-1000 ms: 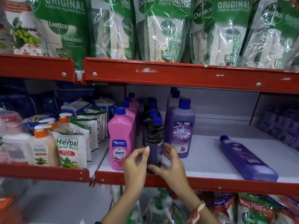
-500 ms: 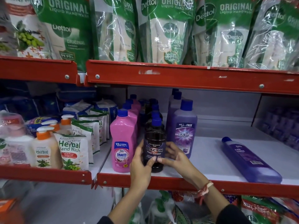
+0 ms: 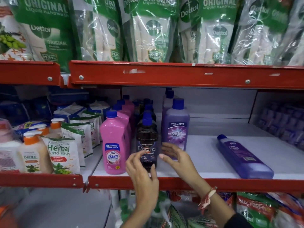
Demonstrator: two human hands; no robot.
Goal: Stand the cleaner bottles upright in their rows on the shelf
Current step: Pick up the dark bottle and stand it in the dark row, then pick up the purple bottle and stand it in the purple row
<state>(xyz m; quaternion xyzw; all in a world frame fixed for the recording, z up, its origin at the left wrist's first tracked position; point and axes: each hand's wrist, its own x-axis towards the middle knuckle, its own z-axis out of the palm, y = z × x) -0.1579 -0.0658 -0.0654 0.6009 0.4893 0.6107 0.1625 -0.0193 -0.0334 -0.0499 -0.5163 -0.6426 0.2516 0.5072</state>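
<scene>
A dark Bactin cleaner bottle (image 3: 146,137) stands upright at the front of the middle row on the white shelf (image 3: 200,160). A pink Shakti bottle (image 3: 115,143) heads the row to its left and a purple Bactin bottle (image 3: 176,127) the row to its right, both upright. My left hand (image 3: 142,174) hovers just in front of the dark bottle with fingers apart. My right hand (image 3: 176,157) is spread beside it, low in front of the purple bottle. Another purple cleaner bottle (image 3: 245,157) lies flat on its side at the shelf's right.
A red shelf lip (image 3: 246,184) runs along the front edge. Herbal hand-wash pouches and pump bottles (image 3: 60,153) fill the bay to the left. Dettol refill packs (image 3: 148,30) hang over the upper shelf. More packs sit on the shelf below.
Both hands held and turned the dark bottle so its label faces front; now they have let go and drawn slightly back with fingers spread.
</scene>
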